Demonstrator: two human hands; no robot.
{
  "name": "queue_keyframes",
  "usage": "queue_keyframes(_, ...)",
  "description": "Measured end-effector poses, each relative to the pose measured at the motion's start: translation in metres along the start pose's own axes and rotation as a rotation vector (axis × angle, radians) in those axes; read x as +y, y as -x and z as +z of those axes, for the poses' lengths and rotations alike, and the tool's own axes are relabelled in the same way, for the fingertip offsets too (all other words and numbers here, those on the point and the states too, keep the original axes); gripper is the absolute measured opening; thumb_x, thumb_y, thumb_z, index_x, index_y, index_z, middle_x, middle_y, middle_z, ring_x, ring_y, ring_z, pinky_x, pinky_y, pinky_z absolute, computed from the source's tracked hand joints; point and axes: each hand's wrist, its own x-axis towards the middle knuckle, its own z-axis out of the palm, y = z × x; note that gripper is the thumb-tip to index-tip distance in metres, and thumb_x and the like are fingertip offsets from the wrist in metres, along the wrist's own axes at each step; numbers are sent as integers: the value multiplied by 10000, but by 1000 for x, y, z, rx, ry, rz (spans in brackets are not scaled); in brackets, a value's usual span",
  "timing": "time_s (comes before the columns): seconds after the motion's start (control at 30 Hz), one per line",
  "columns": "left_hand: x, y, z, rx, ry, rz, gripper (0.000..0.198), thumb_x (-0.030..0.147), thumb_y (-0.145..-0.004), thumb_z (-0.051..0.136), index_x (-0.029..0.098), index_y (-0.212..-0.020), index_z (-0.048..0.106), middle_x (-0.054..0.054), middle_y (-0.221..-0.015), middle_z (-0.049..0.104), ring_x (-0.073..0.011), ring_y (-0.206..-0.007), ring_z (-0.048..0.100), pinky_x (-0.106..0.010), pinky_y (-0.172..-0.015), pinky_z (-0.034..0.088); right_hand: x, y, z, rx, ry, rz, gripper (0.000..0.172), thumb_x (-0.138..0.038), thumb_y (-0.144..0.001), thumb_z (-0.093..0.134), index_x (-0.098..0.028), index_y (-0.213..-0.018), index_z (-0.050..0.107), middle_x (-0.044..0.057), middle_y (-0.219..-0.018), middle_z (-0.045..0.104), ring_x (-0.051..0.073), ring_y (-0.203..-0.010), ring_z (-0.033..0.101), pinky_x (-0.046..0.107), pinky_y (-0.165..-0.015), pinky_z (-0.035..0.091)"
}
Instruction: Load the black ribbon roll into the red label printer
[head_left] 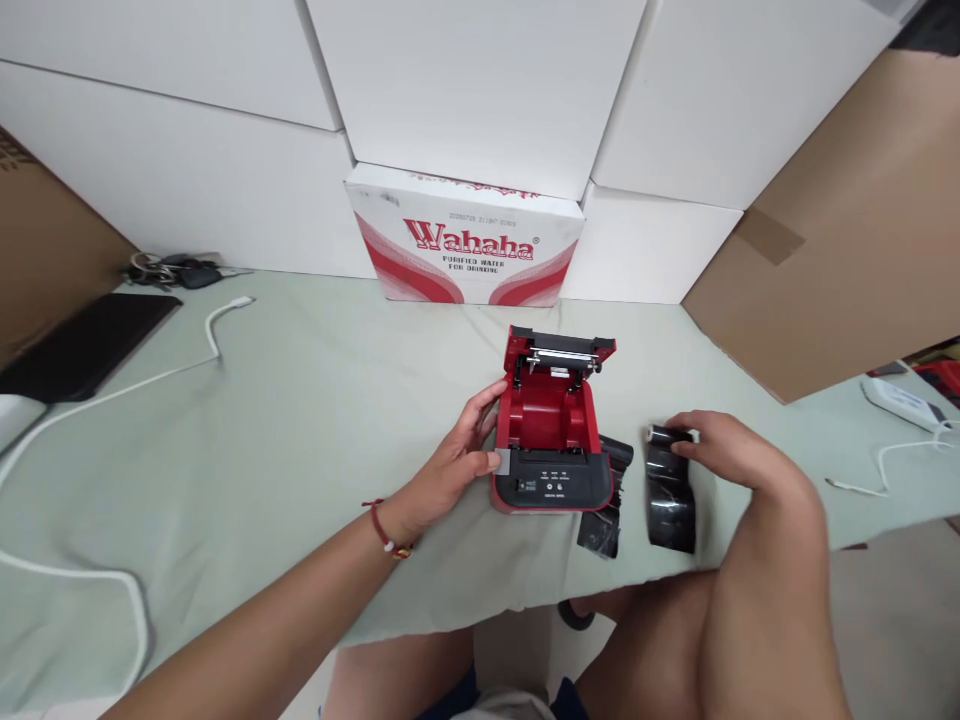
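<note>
Centrally placed: one red and black printer [555, 484], resting on a pale green cloth [322, 370], its control panel toward me. Its lid [564, 347] is raised at the far side, with a bright metal bar across the underside; the red inner bay lies exposed.

Left hand [466, 440], mine: closed about the printer's left side, fingers along the wall, thumb over the near corner beside a small grey tab [503, 461]. At the wrist, one red cord bracelet [382, 528] with beads.

Right hand [716, 445], mine: gripping the far, rolled end of a black film roll [671, 505] between thumb and fingers. This roll lies to the right of the printer, apart from it, a glossy length trailing toward me; a pale core shows at the rolled end.

Between the two: a second black film [600, 533], just beside the printer's right edge and partly hidden by it; whether they touch, I cannot tell.

Behind the printer: one white and red carton [465, 245], lettered "Wahaha", standing against stacked white boxes [472, 85].

Far left: a set of keys [187, 270], a dark flat device [86, 345] and a white cable [139, 383] winding toward me.

Far right: a brown cardboard panel [847, 230], with a white adapter [902, 403] near its foot.
</note>
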Motion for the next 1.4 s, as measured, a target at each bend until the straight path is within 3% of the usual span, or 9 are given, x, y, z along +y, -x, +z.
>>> queue_keyframes(0.17,0,0,-1,0,-21,2,794,412,-891,758,379,-1611,424,-36,-1741,369,-368,-1613,315,-558,-1324,297,-33,-7,11,16,-70,-130,450,-364,-949,629,-224,-1368,718,98,-1442,708,294,-1252,689,399,-1057,541)
queue_keyframes(0.33,0,0,0,21,-27,5,804,434,-880,768,378,-1607,431,-32,-1746,362,-377,-1610,317,-568,-1325,288,-71,-3,15,-177,-10,-235,366,-227,-860,718,-215,-1223,766,94,-1197,794,290,-1066,728,383,-929,551)
queue_keyframes(0.5,2,0,1,2,-20,-10,783,404,-895,751,395,-1607,425,-17,-1758,348,-379,-1610,321,-574,-1298,337,-65,37,-18,-245,-155,-530,304,-282,-977,639,-277,-1261,749,45,-1174,777,215,-1001,717,311,-860,552)
queue_keyframes(0.67,2,1,0,-12,-28,-3,791,353,-897,722,392,-1620,403,-11,-1784,295,-368,-1645,257,-567,-1312,326,-70,72,-46,-95,-228,-779,303,-330,-1071,568,-319,-1342,705,38,-1202,763,173,-968,721,275,-841,561)
queue_keyframes(0.87,-1,-1,0,-8,-52,33,815,303,-864,720,365,-1613,405,-8,-1778,306,-354,-1651,244,-570,-1371,177,-139,37,-17,100,-64,-591,349,-212,-1022,560,-250,-1343,692,83,-1247,753,240,-1052,723,352,-882,536)
queue_keyframes(1.0,-2,-2,1,17,-42,17,814,322,-846,740,368,-1595,425,-7,-1765,326,-359,-1635,274,-572,-1359,199,-173,15,-1,47,182,-442,308,-140,-970,556,-225,-1221,712,94,-1175,782,281,-975,735,343,-746,463)
queue_keyframes(1.13,0,-2,3,18,-42,13,819,332,-836,739,358,-1591,425,-22,-1750,350,-363,-1597,328,-569,-1322,271,-180,14,1,24,276,-412,263,-116,-959,523,-219,-1132,691,92,-1087,787,273,-898,726,337,-662,384)
queue_keyframes(1.27,2,-2,4,21,-26,-10,817,327,-835,730,356,-1591,423,-35,-1756,335,-377,-1556,375,-566,-1256,360,-179,19,2,91,341,-401,325,-195,-1022,486,-224,-1271,693,145,-1168,730,282,-861,717,350,-645,375)
queue_keyframes(1.4,3,-3,3,14,-33,-15,824,313,-830,729,361,-1592,419,-25,-1766,321,-369,-1561,368,-565,-1273,328,-179,17,6,71,316,-440,413,-135,-993,484,-219,-1345,682,151,-1216,711,298,-915,721,359,-668,405)
